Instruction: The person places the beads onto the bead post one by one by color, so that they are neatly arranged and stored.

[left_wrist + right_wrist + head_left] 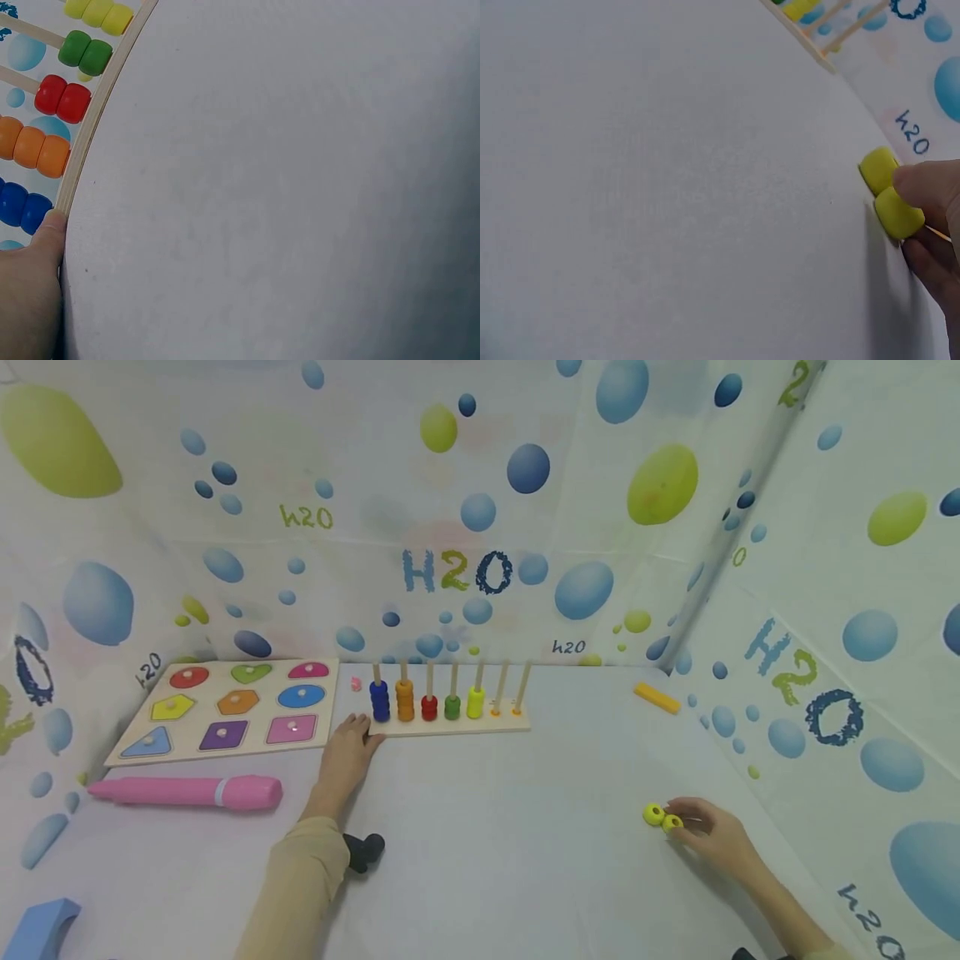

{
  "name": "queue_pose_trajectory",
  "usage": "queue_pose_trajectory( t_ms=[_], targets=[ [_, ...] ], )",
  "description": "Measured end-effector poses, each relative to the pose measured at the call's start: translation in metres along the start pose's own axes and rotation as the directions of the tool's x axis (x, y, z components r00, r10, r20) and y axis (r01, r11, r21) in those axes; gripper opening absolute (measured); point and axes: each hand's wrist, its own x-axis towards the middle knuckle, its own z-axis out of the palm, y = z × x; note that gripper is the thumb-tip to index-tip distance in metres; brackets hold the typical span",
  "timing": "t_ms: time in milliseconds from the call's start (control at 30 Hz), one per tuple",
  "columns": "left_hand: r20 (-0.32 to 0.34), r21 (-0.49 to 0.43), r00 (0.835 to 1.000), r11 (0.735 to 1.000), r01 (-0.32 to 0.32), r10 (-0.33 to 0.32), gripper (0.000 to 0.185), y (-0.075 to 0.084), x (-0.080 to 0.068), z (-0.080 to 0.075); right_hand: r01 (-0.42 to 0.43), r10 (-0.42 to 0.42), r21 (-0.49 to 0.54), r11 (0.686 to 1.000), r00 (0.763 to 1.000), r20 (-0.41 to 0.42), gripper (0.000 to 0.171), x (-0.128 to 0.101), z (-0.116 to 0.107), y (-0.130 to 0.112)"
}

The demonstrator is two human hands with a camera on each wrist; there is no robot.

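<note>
A wooden bead stacker (450,728) stands at the back of the table, its pegs holding blue, orange, red, green and yellow beads. The two rightmost pegs carry no stacked beads. My left hand (350,750) grips the left end of its base, the thumb (51,229) against the front edge beside the blue beads (24,207). Far to the right, my right hand (712,837) pinches two yellow beads (654,814) lying side by side, their holes visible from above. In the right wrist view, fingers touch both sides of the nearer yellow bead (898,213).
A wooden shape puzzle (257,749) lies at back left, with a pink marker-shaped toy (183,792) before it. A blue block (41,931) sits at the front left. A yellow-orange bar (657,698) lies at back right, and a small pink piece (356,683) beside the stacker.
</note>
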Motion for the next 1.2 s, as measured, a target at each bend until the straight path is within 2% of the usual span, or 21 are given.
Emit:
queue_pose_trajectory(
  t_ms=[100, 367, 533, 700, 933, 1200],
  targets=[
    [0.011, 0.0, 1.0, 1.0, 0.013, -0.013, 0.053, 0.001, -0.001, 0.0, -0.05, 0.049, -0.041, 0.998, 0.999, -0.006, 0.038, -0.007, -0.001, -0.001],
    [0.025, -0.013, 0.999, 1.0, 0.026, -0.026, 0.054, 0.0, 0.0, 0.001, -0.053, 0.046, -0.082, 0.995, 0.996, -0.082, 0.034, -0.01, -0.001, 0.005],
    [0.005, -0.007, 1.0, 1.0, 0.013, -0.013, 0.053, -0.001, 0.0, 0.001, -0.036, 0.038, 0.014, 0.999, 0.99, -0.135, 0.03, -0.001, -0.007, 0.007],
    [-0.009, -0.003, 1.0, 1.0, -0.002, 0.002, 0.052, 0.0, 0.0, 0.0, 0.033, -0.018, 0.094, 0.995, 0.988, -0.154, 0.03, 0.021, -0.009, -0.004],
    [-0.007, 0.002, 1.0, 1.0, 0.005, -0.005, 0.052, 0.0, 0.0, 0.0, 0.132, -0.114, 0.219, 0.967, 0.989, -0.094, 0.03, 0.064, 0.006, -0.036],
    [-0.007, -0.023, 1.0, 1.0, 0.018, -0.019, 0.053, -0.002, -0.001, 0.001, 0.174, -0.17, 0.296, 0.939, 0.985, -0.04, 0.03, 0.115, 0.027, -0.111]
  ],
)
